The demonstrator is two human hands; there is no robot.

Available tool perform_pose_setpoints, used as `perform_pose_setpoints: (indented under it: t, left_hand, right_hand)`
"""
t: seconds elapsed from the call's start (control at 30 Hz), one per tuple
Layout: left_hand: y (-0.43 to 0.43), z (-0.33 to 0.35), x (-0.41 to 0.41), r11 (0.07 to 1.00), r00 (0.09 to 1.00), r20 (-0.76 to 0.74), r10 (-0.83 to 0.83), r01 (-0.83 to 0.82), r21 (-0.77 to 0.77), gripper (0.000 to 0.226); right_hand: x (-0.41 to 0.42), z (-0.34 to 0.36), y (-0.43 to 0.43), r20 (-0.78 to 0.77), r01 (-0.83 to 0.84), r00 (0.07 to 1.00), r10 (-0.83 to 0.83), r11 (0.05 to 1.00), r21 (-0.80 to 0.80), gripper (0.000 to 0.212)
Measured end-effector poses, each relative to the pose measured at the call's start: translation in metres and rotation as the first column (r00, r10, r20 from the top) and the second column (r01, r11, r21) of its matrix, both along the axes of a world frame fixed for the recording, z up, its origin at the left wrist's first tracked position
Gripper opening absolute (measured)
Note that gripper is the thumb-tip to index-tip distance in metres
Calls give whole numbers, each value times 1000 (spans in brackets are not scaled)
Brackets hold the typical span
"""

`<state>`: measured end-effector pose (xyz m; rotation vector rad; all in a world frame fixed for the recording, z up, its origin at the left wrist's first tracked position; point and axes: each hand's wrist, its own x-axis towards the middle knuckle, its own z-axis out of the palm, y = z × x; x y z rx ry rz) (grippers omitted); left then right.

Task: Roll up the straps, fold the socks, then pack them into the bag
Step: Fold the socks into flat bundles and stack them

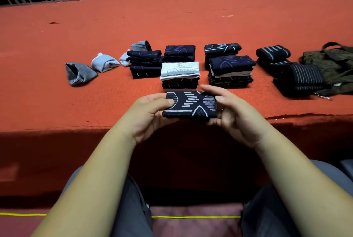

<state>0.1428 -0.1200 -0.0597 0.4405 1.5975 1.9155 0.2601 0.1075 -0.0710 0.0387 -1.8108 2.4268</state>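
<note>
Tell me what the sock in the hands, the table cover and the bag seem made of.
Sock: soft knit, probably cotton blend; dark matte yarn with pale woven-in lines.
Table cover: orange felt or short carpet, by its fuzzy surface and frayed edge.
Bag: olive woven cloth, maybe canvas or nylon; it slumps in creases.

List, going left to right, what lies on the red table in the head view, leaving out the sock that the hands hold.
grey folded sock → pale blue sock → dark sock stack → white-topped stack → purple-patterned stack → striped rolled straps → olive bag
</note>
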Motion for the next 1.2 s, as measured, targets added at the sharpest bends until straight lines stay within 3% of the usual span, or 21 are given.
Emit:
perform_pose_setpoints:
  t: [0.1, 0.2, 0.37, 0.5, 0.67, 0.77, 0.97, 1.2]
  left_hand:
    - [1, 1, -3, 998, 999, -1, 37, -36, 52, 31]
    - [1, -1, -5, 997, 995, -71, 74, -73, 19, 27]
    - [9, -4, -1, 967, 938, -236, 253, -254, 25, 28]
    - [13, -6, 1, 955, 927, -230, 294, -295, 32, 25]
    - [10, -9, -2, 987, 952, -271, 142, -155, -30, 53]
    - [10, -13, -3, 985, 938, -329, 108, -145, -90, 71]
    - [10, -16, -5, 960, 937, -236, 256, -276, -55, 36]
    - [3, -13, -9, 936, 901, -320, 292, -338, -98, 29]
  right_hand:
    - [-1, -2, -3, 2, 41, 999, -42, 995, 96, 55]
    - [-1, -4, -8, -65, 185, 982, -176, 968, 170, 61]
    - [-6, -6, -12, -128, 312, 950, -287, 904, 293, 31]
    - [-13, -13, -15, -163, 378, 926, -342, 860, 342, 24]
    - [-19, -24, -10, -108, 489, 864, -493, 765, 419, 15]
    - [-21, -25, -9, -78, 507, 847, -526, 754, 418, 16]
    - [-18, -22, -15, -104, 490, 856, -507, 728, 480, 13]
    - [-20, -21, -18, -93, 448, 875, -475, 723, 525, 21]
